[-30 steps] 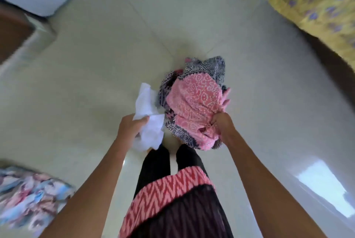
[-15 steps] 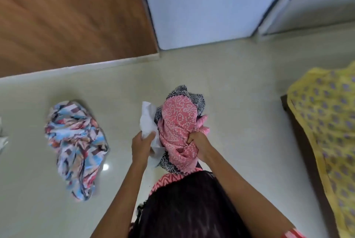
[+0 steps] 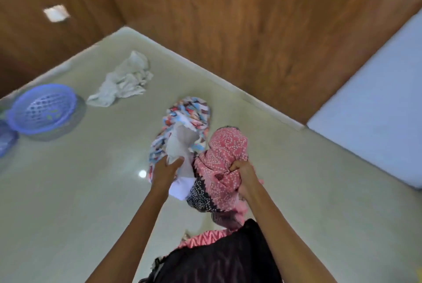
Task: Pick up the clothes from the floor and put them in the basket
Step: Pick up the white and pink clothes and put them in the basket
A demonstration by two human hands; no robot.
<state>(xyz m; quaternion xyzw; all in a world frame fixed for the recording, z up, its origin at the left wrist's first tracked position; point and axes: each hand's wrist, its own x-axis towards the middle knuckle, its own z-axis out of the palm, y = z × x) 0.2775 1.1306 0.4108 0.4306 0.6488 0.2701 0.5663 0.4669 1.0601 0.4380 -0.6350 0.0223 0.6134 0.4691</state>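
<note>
Pale glossy floor [image 3: 68,191] meets brown wood panelling [image 3: 228,31] at the back, with a light blue panel [image 3: 376,122] at the right. From left to right, a blue basket [image 3: 42,109], a white garment [image 3: 123,81] and a multicoloured garment [image 3: 191,113] lie well apart on the floor. Left hand [image 3: 166,172] grips a white cloth [image 3: 181,150]; right hand [image 3: 243,172] is clenched on a pink patterned bundle [image 3: 225,159], both held above the floor.

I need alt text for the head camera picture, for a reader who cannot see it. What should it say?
Seen from above, a person's left hand grips a white cloth and the right hand grips a bundled pink patterned garment. A multicoloured garment and a pale garment lie on the floor, with a blue basket at far left.
</note>
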